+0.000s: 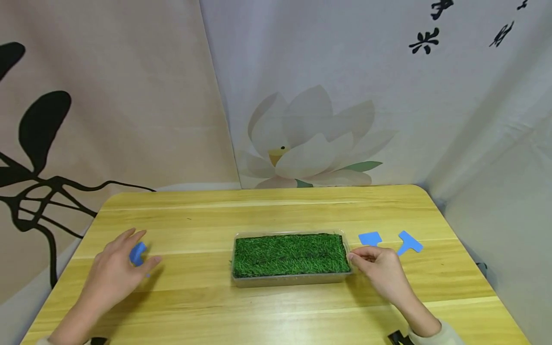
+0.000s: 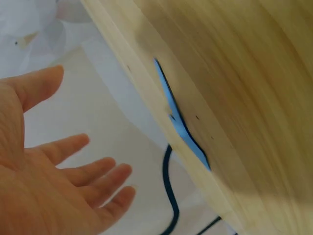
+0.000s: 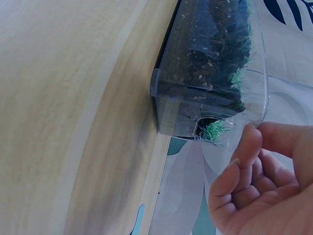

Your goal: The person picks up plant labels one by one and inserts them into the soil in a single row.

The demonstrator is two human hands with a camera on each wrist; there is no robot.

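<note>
Box (image 1: 293, 279), clear plastic, holding dark soil (image 3: 200, 63) and green grass (image 1: 293, 256): standing mid-width on a wooden table (image 1: 189, 306). Right hand (image 1: 384, 270): pinching the box's right-hand rim between thumb and forefinger. Left hand (image 1: 114, 268): hovering with fingers spread near a blue tag (image 1: 137, 254), which is lying on the table, well apart from the box. Squarish tag (image 1: 370, 238) and T-shaped tag (image 1: 408, 243), both blue: lying right of the box. Cloth (image 1: 267, 57), flower-printed: hanging behind.
</note>
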